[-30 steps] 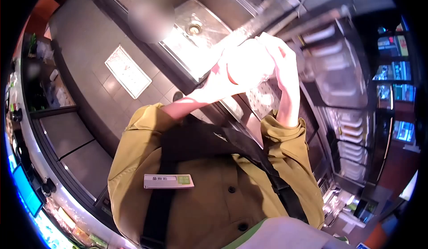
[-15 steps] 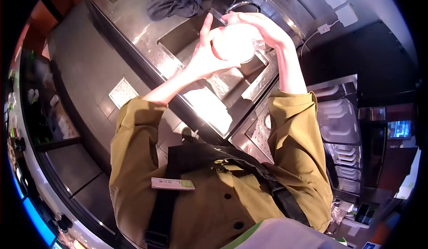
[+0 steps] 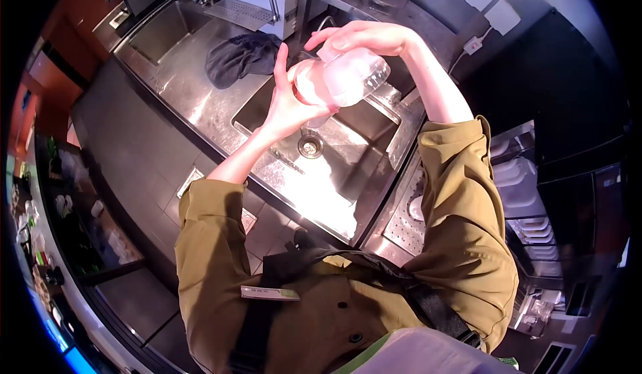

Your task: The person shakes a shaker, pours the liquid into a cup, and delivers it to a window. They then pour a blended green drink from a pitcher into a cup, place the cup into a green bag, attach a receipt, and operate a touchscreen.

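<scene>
Above a steel sink basin [image 3: 364, 123], both of my hands are on clear round plastic containers, washed out by bright light. My left hand [image 3: 286, 110] is wrapped round a round container [image 3: 311, 83], thumb raised along its side. Against it, tilted to the right, is a clear cup-like container [image 3: 354, 76], with my right hand [image 3: 364, 37] curled over its upper edge. Glare hides where one container ends and the other begins. Below them the sink drain [image 3: 310, 144] shows.
A dark cloth [image 3: 242, 59] lies on the steel counter [image 3: 194, 93] beside the basin. A second sink [image 3: 164, 36] is at the upper left. A perforated drain tray [image 3: 406, 223] lies right of the basin, and stacked clear containers [image 3: 521, 190] stand farther right.
My hands have turned the containers, so the cup-like one now tilts out to the right. My left hand has shifted left and down. The view has moved, showing the drain and second sink.
</scene>
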{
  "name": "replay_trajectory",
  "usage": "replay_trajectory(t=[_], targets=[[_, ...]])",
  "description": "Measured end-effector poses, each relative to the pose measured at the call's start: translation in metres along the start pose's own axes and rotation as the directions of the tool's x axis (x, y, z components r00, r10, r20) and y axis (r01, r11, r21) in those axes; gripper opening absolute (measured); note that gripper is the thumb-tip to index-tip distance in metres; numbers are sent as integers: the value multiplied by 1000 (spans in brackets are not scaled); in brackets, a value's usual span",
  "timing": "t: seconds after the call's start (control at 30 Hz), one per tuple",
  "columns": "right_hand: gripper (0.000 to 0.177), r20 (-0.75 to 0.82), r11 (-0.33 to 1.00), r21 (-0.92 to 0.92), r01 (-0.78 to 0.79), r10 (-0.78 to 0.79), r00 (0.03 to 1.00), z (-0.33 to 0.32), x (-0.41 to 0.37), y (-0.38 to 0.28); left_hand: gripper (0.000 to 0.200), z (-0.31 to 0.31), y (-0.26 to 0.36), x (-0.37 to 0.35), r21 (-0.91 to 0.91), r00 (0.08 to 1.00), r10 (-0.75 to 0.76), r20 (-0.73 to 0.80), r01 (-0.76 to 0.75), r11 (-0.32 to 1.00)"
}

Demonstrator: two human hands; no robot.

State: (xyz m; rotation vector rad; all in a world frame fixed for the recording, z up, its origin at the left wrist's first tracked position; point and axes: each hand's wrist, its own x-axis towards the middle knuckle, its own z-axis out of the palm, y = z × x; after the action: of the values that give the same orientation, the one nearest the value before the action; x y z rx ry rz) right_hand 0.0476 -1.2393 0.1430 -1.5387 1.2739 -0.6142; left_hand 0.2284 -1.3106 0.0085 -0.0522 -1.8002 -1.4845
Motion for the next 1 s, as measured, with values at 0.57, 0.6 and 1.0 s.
replay_trajectory(t=[0.57, 0.6, 1.0], targets=[[41, -409, 956, 85, -281, 290, 865, 65, -80, 170, 124, -17, -62, -7, 45, 999, 29, -46, -27, 999], [47, -460, 898, 126, -422, 430, 777, 80, -72, 194, 123, -23, -66, -9, 122, 999, 28, -43, -23, 992], [38, -561, 218, -174, -960, 779, 279, 246, 15, 371, 122, -44, -53, 6, 208, 992, -28, -122, 53, 977]])
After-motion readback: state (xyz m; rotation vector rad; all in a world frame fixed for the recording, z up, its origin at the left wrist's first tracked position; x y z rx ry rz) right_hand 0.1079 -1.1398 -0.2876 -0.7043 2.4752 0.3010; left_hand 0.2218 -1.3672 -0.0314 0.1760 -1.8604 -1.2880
